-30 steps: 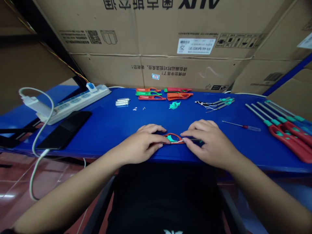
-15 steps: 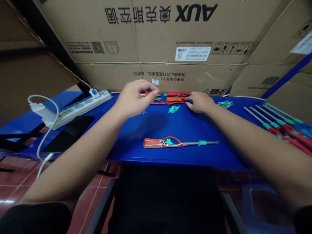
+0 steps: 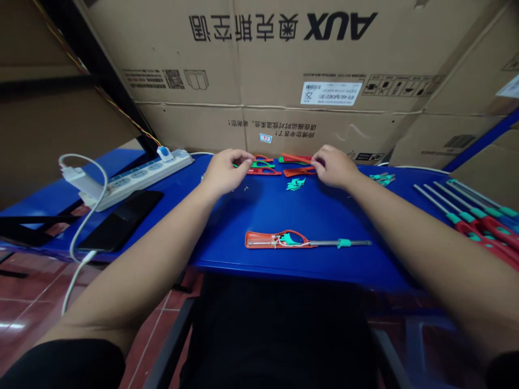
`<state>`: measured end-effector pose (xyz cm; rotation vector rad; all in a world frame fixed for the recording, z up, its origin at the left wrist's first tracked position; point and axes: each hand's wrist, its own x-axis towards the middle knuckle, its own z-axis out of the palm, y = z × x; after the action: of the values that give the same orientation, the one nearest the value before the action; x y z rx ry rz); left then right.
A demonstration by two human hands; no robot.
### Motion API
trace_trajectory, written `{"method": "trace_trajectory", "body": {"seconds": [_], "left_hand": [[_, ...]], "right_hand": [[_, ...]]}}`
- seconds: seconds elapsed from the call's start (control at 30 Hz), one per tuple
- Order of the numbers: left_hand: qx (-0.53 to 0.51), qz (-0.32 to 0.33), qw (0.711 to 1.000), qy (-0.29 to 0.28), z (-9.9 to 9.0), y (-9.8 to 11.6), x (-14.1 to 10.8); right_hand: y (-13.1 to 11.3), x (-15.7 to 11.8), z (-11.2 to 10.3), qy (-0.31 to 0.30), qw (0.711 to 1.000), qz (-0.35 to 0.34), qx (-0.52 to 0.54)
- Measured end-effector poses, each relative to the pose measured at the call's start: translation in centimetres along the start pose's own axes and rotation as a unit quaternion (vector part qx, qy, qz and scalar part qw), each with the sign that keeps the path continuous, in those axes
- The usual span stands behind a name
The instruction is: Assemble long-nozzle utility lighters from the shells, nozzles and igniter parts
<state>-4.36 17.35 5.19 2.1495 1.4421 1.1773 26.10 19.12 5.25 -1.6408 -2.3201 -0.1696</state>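
My left hand (image 3: 227, 172) hovers at the back of the table, thumb and fingertips pinched together. Whether anything sits in that pinch is hidden. Beside it lie red, green and orange handle shells (image 3: 265, 172). My right hand (image 3: 335, 166) is closed on the end of an orange handle shell (image 3: 299, 171), in front of a red and green pair (image 3: 290, 159). Small teal triggers (image 3: 295, 184) are heaped between the hands. Nearer me, an opened lighter (image 3: 261, 241) lies flat, its orange half-shell showing wires, a teal trigger and a metal tube with a teal collar.
To the left are a white power strip (image 3: 135, 181) and a black phone (image 3: 121, 220) with a cable. Several long-tubed lighters (image 3: 482, 224) lie at the right, near small teal parts (image 3: 383, 179). A cardboard box (image 3: 259, 65) stands behind the blue table (image 3: 259, 210).
My left hand has lowered toward the shells and its fingertips have come together. My right hand's fingers have closed on the orange shell's end. The view has shifted slightly.
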Motion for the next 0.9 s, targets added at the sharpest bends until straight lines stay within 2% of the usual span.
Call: {"method": "trace_trajectory", "body": {"seconds": [0.1,0.17,0.23,0.3,0.37,0.47,0.6,0.7,0.8,0.87,0.9], "left_hand": [[0.032,0.110,0.993,-0.014,-0.3,2.3,-1.0],[0.007,0.139,0.990,-0.021,-0.7,4.2,-2.0],[-0.068,0.102,0.991,-0.046,-1.3,5.9,-3.1],[-0.180,0.034,0.979,-0.094,-1.9,7.2,-4.3],[-0.260,-0.022,0.958,-0.117,-2.4,7.9,-5.4],[-0.325,-0.086,0.936,-0.103,-2.6,8.1,-6.6],[-0.389,-0.162,0.903,-0.076,-2.5,7.9,-8.0],[-0.433,-0.213,0.872,-0.078,-2.3,8.0,-9.2],[-0.463,-0.252,0.844,-0.103,-2.1,8.0,-10.6],[-0.443,-0.252,0.849,-0.136,-2.1,7.7,-11.4],[-0.415,-0.239,0.864,-0.156,-2.2,7.5,-11.8]], "right_hand": [[-1.6,-1.5,-2.2,-0.034,0.995,-0.041,0.086],[-2.9,-3.0,-3.9,-0.088,0.979,-0.084,0.164],[-4.2,-4.7,-5.4,-0.161,0.918,-0.093,0.349],[-5.3,-6.1,-6.2,-0.178,0.873,-0.063,0.449],[-6.2,-7.2,-6.4,-0.158,0.864,-0.039,0.476],[-7.2,-8.4,-6.0,-0.085,0.892,-0.060,0.439],[-8.2,-10.2,-5.5,0.078,0.961,-0.152,0.220],[-8.9,-11.7,-5.1,0.133,0.964,-0.211,0.094],[-9.2,-12.8,-4.5,0.168,0.958,-0.220,0.073],[-9.1,-13.2,-4.1,0.174,0.957,-0.220,0.070],[-9.0,-13.3,-3.8,0.170,0.957,-0.223,0.072]]}}
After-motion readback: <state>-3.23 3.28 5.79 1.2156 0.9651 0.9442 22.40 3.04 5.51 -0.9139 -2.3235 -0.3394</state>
